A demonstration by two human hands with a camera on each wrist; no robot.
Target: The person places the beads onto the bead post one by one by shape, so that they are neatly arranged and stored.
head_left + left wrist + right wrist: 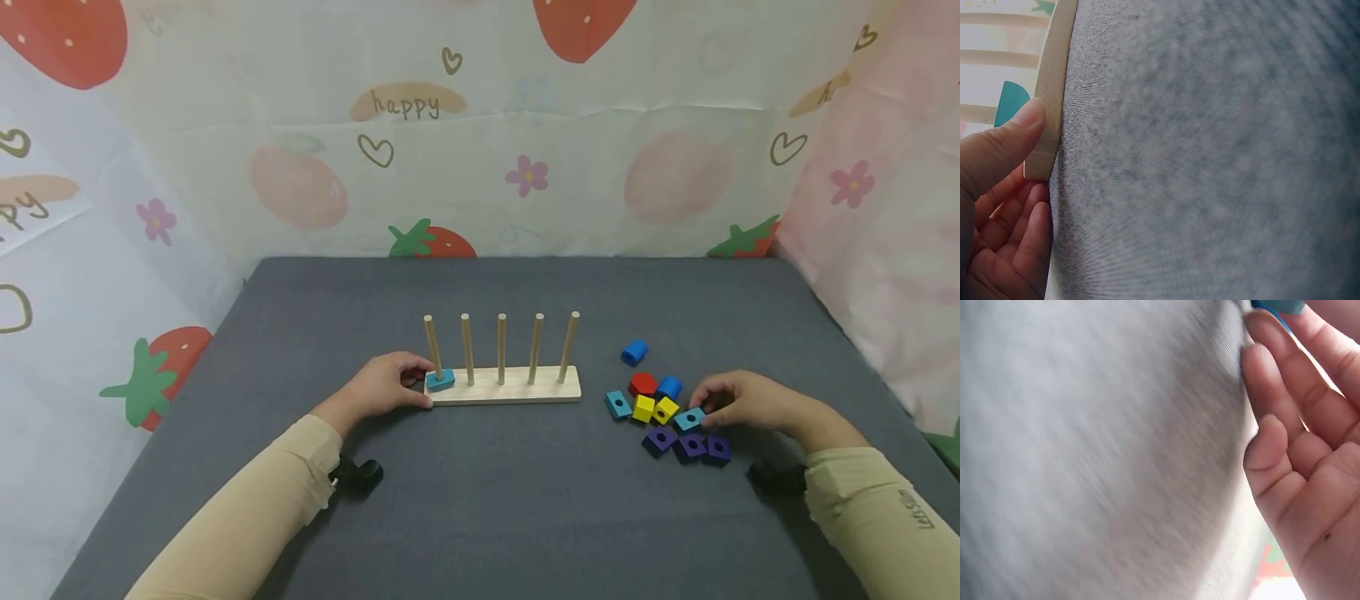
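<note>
My left hand [381, 385] holds the left end of a pale wooden peg board [510, 392]. In the left wrist view the thumb lies on the board's long side, with the other fingers at its end. Five upright pegs would be several; a teal block [440, 382] sits low on the leftmost one, and the others are bare. On the right, my right hand [750, 406] pinches a teal block [682, 423] with a hole in it, at the edge of a cluster of blocks. Only a bit of teal [1290, 306] shows at the top of the right wrist view.
Around the right hand lie purple blocks [660, 442], yellow blocks [642, 408], a red block [642, 384], another teal block [618, 406] and a blue rounded block [670, 387]. A second blue piece [634, 352] lies farther back. Grey cloth [487, 517] covers the table; printed curtains surround it.
</note>
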